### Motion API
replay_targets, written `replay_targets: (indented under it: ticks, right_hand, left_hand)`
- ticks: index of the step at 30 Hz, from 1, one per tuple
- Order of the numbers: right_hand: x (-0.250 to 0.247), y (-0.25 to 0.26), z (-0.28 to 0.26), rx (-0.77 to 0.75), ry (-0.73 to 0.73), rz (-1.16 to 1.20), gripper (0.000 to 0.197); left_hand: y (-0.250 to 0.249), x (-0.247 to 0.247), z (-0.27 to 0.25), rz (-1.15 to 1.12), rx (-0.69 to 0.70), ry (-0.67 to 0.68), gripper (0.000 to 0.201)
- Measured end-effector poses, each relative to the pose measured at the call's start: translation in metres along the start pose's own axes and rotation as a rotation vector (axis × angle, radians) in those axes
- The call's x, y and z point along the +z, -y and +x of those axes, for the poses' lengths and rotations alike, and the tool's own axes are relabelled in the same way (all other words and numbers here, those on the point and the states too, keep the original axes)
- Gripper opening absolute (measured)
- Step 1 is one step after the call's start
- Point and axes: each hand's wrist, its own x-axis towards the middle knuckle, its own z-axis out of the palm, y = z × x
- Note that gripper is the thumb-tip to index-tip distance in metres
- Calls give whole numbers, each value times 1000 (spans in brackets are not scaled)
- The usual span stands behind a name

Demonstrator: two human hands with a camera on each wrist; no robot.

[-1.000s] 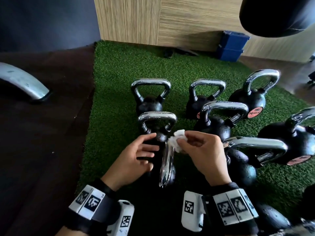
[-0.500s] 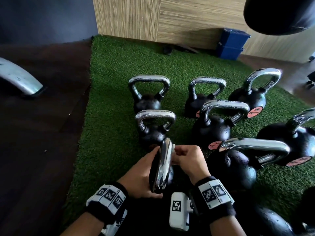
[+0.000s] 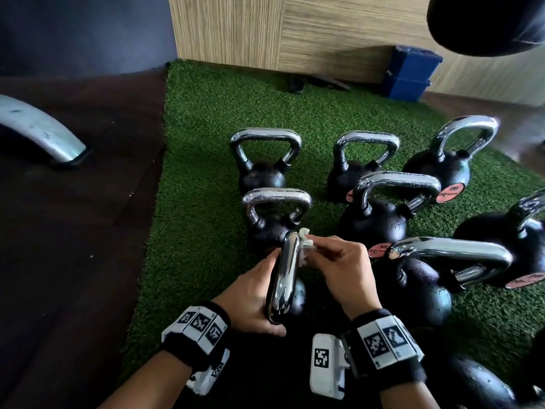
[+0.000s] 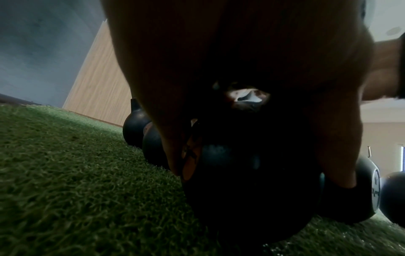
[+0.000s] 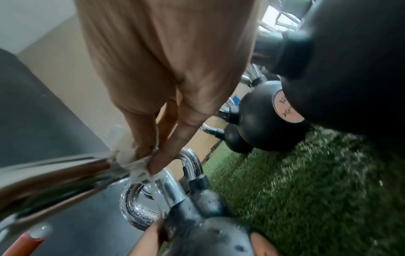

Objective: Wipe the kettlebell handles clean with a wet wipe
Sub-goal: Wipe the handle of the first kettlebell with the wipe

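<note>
Two hands on the nearest kettlebell [image 3: 296,301]: left hand [image 3: 250,293] cups its black body, right hand [image 3: 342,270] pinches a white wet wipe [image 3: 305,242] against the far end of its chrome handle [image 3: 284,278]. Behind it, more kettlebells [image 3: 374,219] sit on green turf [image 3: 200,187].

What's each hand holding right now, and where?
Right hand pinches the wet wipe against the near kettlebell's handle. Left hand grips that kettlebell's black body.

Both forearms are bare. Each wrist wears a black band [image 3: 197,335] carrying white square-patterned marker tiles [image 3: 388,340], with a white camera housing [image 3: 326,366] mounted beneath.
</note>
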Motion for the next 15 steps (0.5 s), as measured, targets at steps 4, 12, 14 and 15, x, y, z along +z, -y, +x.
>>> replay_targets:
  ticks: [4, 12, 14, 15]
  right_hand:
    - [-8, 8, -4, -97, 114, -49, 33]
    - [-11, 27, -10, -74, 292, 25, 18]
    - [-9, 31, -13, -61, 349, 54, 16]
    - [-8, 32, -11, -38, 345, 65, 16]
  left_hand:
    - [8, 0, -1, -20, 51, -7, 146]
    - [6, -7, 3, -146, 3, 27, 133]
    - [9, -7, 0, -159, -29, 25, 128]
    - [9, -6, 0, -160, -41, 24, 127]
